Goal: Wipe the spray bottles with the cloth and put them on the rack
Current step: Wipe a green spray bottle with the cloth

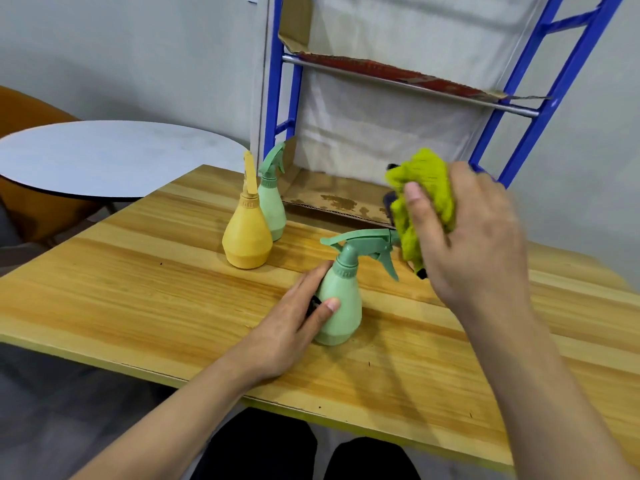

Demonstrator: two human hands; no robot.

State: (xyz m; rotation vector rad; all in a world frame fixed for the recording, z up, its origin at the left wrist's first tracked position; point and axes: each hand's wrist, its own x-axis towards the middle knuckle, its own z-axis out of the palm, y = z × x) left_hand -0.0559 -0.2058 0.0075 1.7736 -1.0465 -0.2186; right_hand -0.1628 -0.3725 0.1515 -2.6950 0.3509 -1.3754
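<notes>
Wooden table | left hand grips green spray bottle | right hand clutches cloth at nozzle

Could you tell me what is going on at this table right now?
A person is cleaning spray bottles at a wooden table. The left hand holds a green bottle upright on the table, its fingers curled round the body. The right hand grips a bunched yellow-green cloth right at the bottle's nozzle. A yellow bottle and a second green bottle stand further back, near the blue rack. No bottle is visible on the rack's cardboard-lined shelves.
</notes>
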